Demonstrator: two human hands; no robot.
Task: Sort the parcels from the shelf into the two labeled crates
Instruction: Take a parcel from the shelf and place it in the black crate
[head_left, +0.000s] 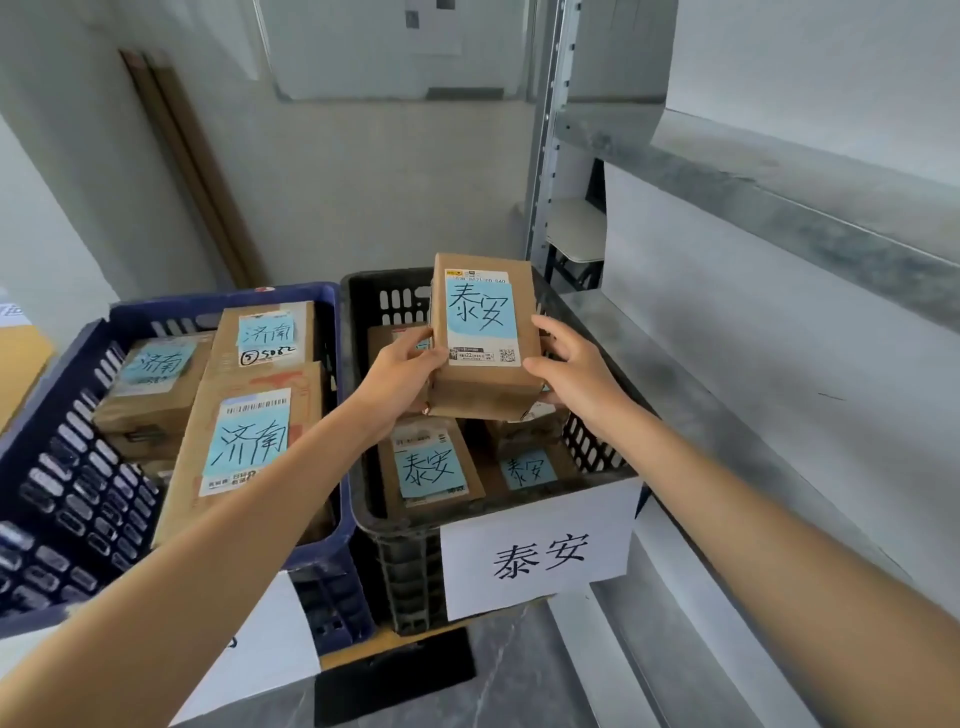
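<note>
- Left hand (402, 376) and right hand (569, 364) both grip 1 brown parcel (485, 338), 泰安 note upward.
- The parcel hangs above the black crate (395, 512).
- The blue crate (67, 467) stands just beside it.

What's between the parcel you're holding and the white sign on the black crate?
Head view: two blue-noted parcels lie in the black crate between the held parcel and the sign: the left parcel and the right parcel.

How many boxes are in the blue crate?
3 in the blue crate: the big front box, the back left box and the back box. More may hide underneath.
</note>
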